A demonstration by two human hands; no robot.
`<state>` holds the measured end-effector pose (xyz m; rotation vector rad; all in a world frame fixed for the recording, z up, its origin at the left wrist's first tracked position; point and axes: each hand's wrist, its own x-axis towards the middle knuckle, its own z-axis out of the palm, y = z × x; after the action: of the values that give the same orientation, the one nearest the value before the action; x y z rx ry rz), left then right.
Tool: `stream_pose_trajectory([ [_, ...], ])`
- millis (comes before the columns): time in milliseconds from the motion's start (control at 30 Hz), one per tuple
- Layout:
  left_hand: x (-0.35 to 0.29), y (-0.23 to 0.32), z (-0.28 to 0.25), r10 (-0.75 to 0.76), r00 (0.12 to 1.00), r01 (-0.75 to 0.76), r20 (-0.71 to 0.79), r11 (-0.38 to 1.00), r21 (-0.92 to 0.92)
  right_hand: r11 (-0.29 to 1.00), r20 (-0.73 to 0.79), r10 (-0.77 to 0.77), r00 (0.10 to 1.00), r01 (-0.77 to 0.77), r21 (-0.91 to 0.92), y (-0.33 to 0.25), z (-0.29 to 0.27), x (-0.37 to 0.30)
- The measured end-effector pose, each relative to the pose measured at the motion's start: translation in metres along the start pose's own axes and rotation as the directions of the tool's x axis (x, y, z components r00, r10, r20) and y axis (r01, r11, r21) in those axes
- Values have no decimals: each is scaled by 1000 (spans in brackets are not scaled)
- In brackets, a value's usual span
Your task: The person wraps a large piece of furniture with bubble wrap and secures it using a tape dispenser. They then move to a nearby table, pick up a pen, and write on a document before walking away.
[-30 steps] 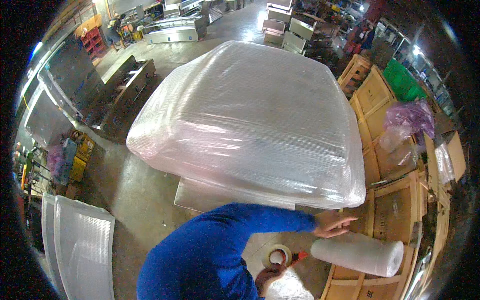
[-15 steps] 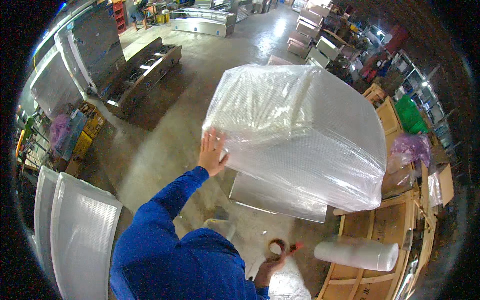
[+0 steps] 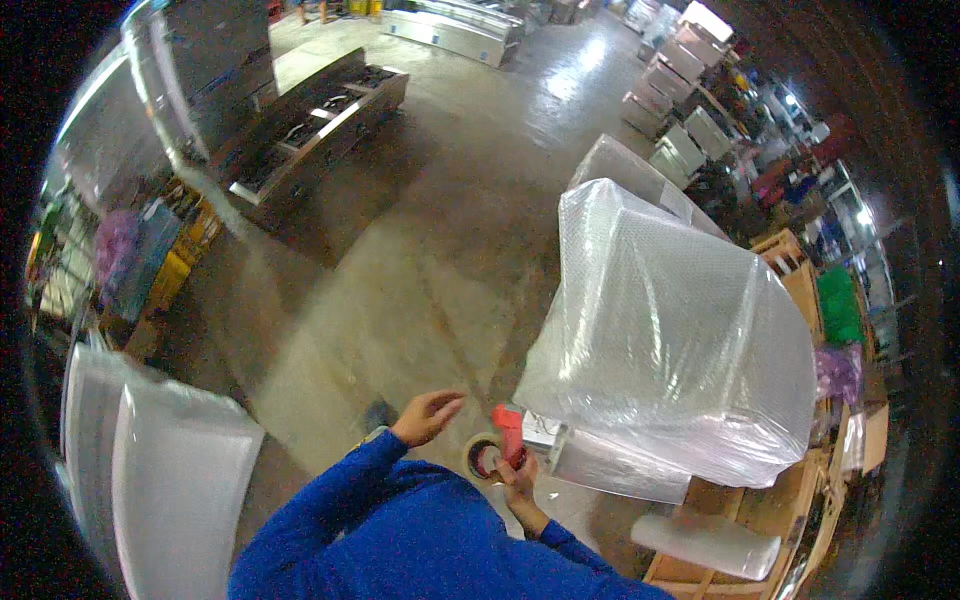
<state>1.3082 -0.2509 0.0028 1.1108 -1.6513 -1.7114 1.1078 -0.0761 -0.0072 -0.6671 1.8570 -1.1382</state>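
My right hand (image 3: 518,482) grips a red tape dispenser (image 3: 509,432) with a roll of tape (image 3: 483,458) on it, low in front of my body. My left hand (image 3: 428,417) hovers a little to the left of the dispenser, fingers stretched out and holding nothing. Ahead and to the right stands a bulky thing draped in clear bubble wrap (image 3: 680,330); what is inside is hidden. Below the wrap's near edge a bare metal panel (image 3: 620,463) shows, close to my right hand. Neither hand touches the wrap.
A roll of bubble wrap (image 3: 705,546) lies on a wooden crate (image 3: 790,510) at the lower right. Wrapped panels (image 3: 185,480) stand at the lower left. A long metal frame (image 3: 320,125) rests on the floor farther off. Pale boxes (image 3: 690,60) stack up at the far right.
My left hand has come off the bubble wrap and drawn back toward my body. My right hand has raised the tape dispenser. The view has shifted, with the wrapped thing now farther right.
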Motion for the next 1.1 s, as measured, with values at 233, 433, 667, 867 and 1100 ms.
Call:
stream_pose_trajectory([
  [233,88,17,-164,-339,939,339,50,897,-284,986,61,-154,986,158,-52,-136,135,84],
  [433,242,92,-186,-419,816,478,398,876,-59,949,39,-245,969,248,-195,-190,140,159],
  [667,382,125,-155,-85,782,-132,617,946,296,940,-112,-320,941,300,-159,-220,113,231],
  [867,452,178,-78,-421,555,295,718,906,304,919,-449,-388,805,302,-253,-229,110,228],
  [1100,500,237,27,-249,86,-442,965,858,261,960,-817,-95,568,-164,-226,-270,161,236],
])
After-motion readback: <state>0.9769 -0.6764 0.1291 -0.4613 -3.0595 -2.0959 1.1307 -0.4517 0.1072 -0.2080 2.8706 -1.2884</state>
